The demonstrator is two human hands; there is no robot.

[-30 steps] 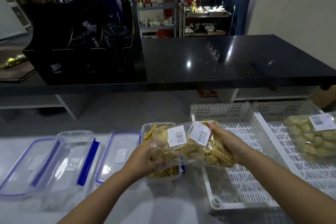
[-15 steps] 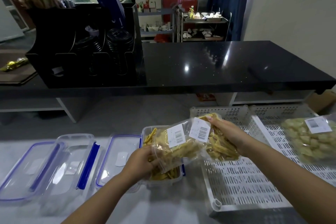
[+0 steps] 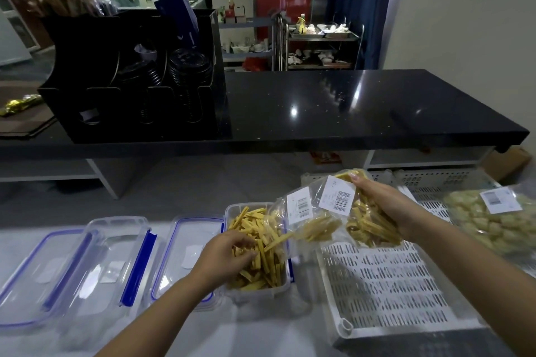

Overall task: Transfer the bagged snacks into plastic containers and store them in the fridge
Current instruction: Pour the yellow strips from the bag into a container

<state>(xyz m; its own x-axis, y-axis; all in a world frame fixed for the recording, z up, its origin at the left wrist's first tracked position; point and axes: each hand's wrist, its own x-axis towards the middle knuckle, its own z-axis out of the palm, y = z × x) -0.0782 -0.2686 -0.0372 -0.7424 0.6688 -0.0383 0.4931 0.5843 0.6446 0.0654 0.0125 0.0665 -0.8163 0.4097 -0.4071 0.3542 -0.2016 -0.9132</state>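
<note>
Right hand (image 3: pixel 385 209) grips a clear bag of yellow snack sticks (image 3: pixel 342 219) by its closed end, raised and tilted so the open mouth points toward 8 o'clock, over the container. Two white barcode labels face up on the bag. Sticks spill from the mouth into an open plastic container (image 3: pixel 258 291) on the pale desk (image 3: pixel 261 336); the container is already well filled. Left hand (image 3: pixel 224 252) rests in the container at its 9 o'clock side, fingers loosely curled among the sticks; cannot tell whether it pinches any. At 9 o'clock of the container: loose blue-rimmed lid (image 3: pixel 185 255), then an empty container (image 3: pixel 107 258). At 3 o'clock: white slotted tray (image 3: pixel 385 290), with a second bag of pale snacks (image 3: pixel 493 220) beyond.
</note>
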